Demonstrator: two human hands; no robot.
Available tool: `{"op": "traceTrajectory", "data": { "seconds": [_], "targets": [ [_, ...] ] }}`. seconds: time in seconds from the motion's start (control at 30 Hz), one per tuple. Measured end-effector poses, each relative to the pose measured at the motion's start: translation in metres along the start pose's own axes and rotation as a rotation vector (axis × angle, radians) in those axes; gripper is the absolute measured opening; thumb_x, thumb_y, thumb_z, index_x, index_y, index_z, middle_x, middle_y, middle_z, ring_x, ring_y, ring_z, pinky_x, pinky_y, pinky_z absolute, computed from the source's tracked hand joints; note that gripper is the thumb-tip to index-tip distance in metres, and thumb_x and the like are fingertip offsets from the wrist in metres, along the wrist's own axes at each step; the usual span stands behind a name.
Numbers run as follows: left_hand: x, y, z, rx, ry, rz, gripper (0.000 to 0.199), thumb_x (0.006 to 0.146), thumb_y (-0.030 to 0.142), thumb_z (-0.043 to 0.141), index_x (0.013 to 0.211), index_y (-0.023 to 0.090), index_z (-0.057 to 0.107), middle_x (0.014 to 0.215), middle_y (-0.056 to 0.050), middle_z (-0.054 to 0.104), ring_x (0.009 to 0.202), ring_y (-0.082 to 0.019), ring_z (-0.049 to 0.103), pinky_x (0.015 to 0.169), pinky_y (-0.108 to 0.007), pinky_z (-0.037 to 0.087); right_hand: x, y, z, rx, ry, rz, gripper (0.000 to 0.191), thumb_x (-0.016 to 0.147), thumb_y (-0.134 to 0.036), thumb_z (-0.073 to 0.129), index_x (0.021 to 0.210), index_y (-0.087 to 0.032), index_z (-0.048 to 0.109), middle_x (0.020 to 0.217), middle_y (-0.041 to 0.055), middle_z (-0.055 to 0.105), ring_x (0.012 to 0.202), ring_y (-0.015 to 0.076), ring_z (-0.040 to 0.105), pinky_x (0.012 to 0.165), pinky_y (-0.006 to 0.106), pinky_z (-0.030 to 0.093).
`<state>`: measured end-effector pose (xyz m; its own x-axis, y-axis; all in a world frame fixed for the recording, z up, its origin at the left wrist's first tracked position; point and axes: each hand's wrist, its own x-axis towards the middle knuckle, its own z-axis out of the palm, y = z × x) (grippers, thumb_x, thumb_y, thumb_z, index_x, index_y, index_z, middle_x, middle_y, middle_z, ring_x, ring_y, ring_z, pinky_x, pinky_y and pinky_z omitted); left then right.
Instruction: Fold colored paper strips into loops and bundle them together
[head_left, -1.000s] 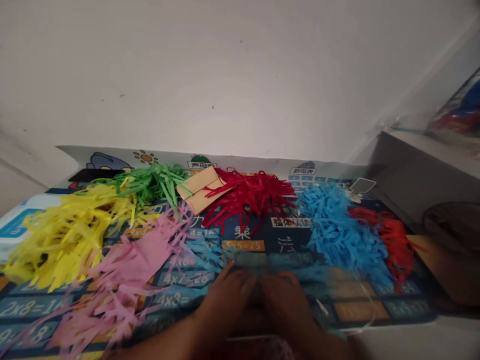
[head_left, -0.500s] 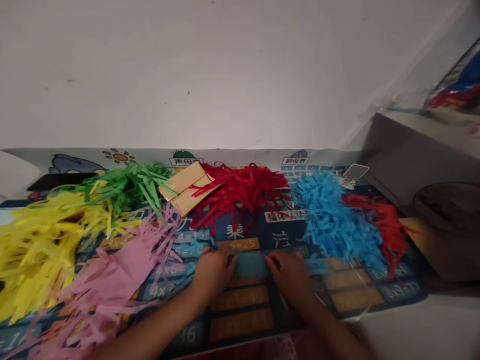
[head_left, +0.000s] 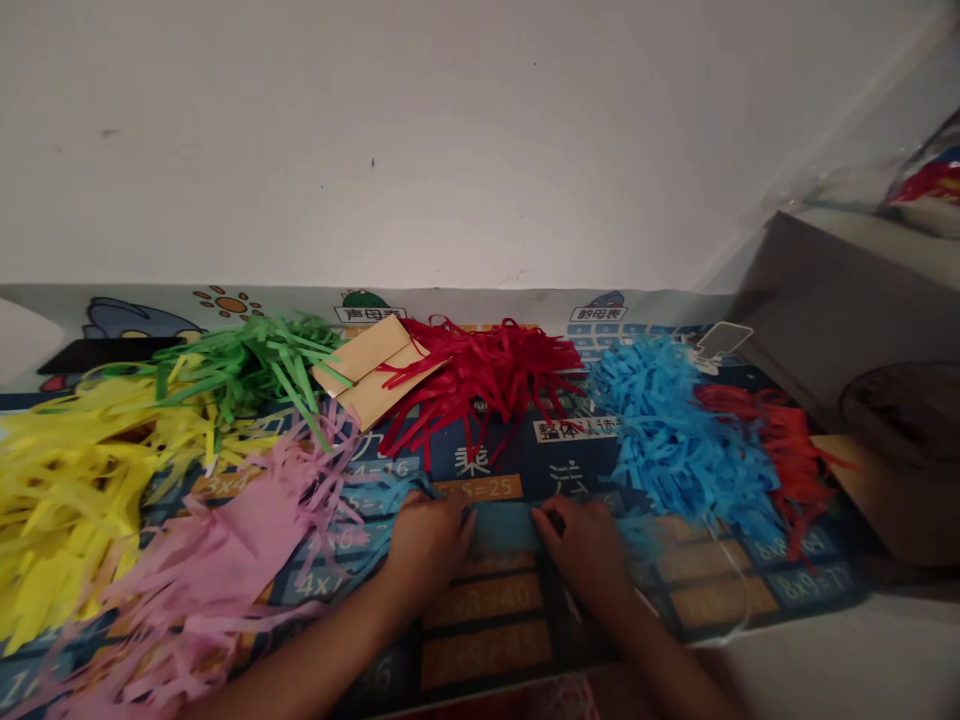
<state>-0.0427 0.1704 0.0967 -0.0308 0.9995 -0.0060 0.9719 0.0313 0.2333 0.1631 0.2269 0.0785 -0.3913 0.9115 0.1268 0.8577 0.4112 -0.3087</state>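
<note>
A strip of blue tissue paper (head_left: 504,527) stretches between my two hands above the printed mat, its fringed ends spreading out on both sides. My left hand (head_left: 431,535) pinches it at the left of the plain middle part. At the right of that part my right hand (head_left: 581,540) grips it with thumb and fingers. Pink fringed paper (head_left: 247,530) lies to the left of my left hand. Beyond my right hand rests a pile of bright blue fringe (head_left: 667,440).
Yellow fringe (head_left: 67,500), green fringe (head_left: 255,360), a tan paper envelope (head_left: 367,365) and dark red fringe (head_left: 487,375) lie along the mat (head_left: 480,640). Orange-red fringe (head_left: 799,465) is at the right, beside a grey box (head_left: 862,330). A white wall (head_left: 450,150) stands behind.
Both hands keep their hold on the blue strip and have hardly moved. The view has shifted slightly, so the objects at the right appear farther right.
</note>
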Motion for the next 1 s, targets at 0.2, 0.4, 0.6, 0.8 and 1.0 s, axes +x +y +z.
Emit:
{"op": "traceTrajectory", "data": {
  "seconds": [0.2, 0.4, 0.6, 0.8, 1.0],
  "targets": [
    [0.004, -0.003, -0.004, 0.125, 0.138, 0.400, 0.011, 0.085, 0.015, 0.061, 0.091, 0.021, 0.068, 0.104, -0.008, 0.067, 0.102, -0.027, 0.055, 0.094, -0.046, 0.035, -0.004, 0.000, -0.023, -0.107, 0.175, -0.043, 0.012, 0.088, -0.025, 0.061, 0.097, -0.019, 0.066, 0.093, 0.0083, 0.071, 0.086, 0.0261, 0.063, 0.080, 0.039, 0.033],
    [0.006, -0.008, -0.016, 0.200, 0.009, 0.687, 0.013, 0.080, 0.032, 0.067, 0.083, 0.019, 0.068, 0.081, -0.004, 0.065, 0.090, -0.023, 0.053, 0.100, -0.047, 0.031, -0.018, 0.004, -0.027, -0.093, -0.055, -0.623, 0.024, 0.089, -0.013, 0.050, 0.108, -0.021, 0.062, 0.097, 0.0065, 0.069, 0.090, 0.0212, 0.059, 0.092, 0.040, 0.030],
    [-0.002, 0.002, -0.012, 0.167, 0.140, 0.566, 0.018, 0.079, 0.036, 0.064, 0.084, 0.020, 0.070, 0.081, -0.006, 0.068, 0.098, -0.027, 0.054, 0.109, -0.056, 0.020, 0.009, 0.008, -0.037, -0.048, -0.125, -0.425, 0.026, 0.086, -0.010, 0.052, 0.108, -0.020, 0.062, 0.090, 0.0023, 0.070, 0.083, 0.0179, 0.060, 0.084, 0.034, 0.032],
    [-0.005, -0.004, 0.002, 0.157, 0.246, 0.492, 0.009, 0.081, 0.017, 0.062, 0.077, 0.023, 0.068, 0.076, -0.003, 0.069, 0.094, -0.025, 0.058, 0.108, -0.059, 0.022, -0.007, -0.025, -0.025, -0.122, 0.001, -0.520, 0.019, 0.086, -0.017, 0.057, 0.103, -0.018, 0.063, 0.101, 0.0085, 0.067, 0.095, 0.0241, 0.055, 0.089, 0.041, 0.030],
    [-0.008, -0.028, -0.006, -0.079, 0.253, 0.427, 0.016, 0.087, 0.019, 0.058, 0.089, 0.028, 0.071, 0.085, -0.001, 0.072, 0.093, -0.023, 0.061, 0.100, -0.053, 0.030, -0.003, 0.011, -0.013, 0.055, -0.032, -0.373, 0.011, 0.091, -0.022, 0.061, 0.086, -0.025, 0.071, 0.087, -0.0006, 0.069, 0.086, 0.0170, 0.058, 0.082, 0.034, 0.031]
  ]
}}
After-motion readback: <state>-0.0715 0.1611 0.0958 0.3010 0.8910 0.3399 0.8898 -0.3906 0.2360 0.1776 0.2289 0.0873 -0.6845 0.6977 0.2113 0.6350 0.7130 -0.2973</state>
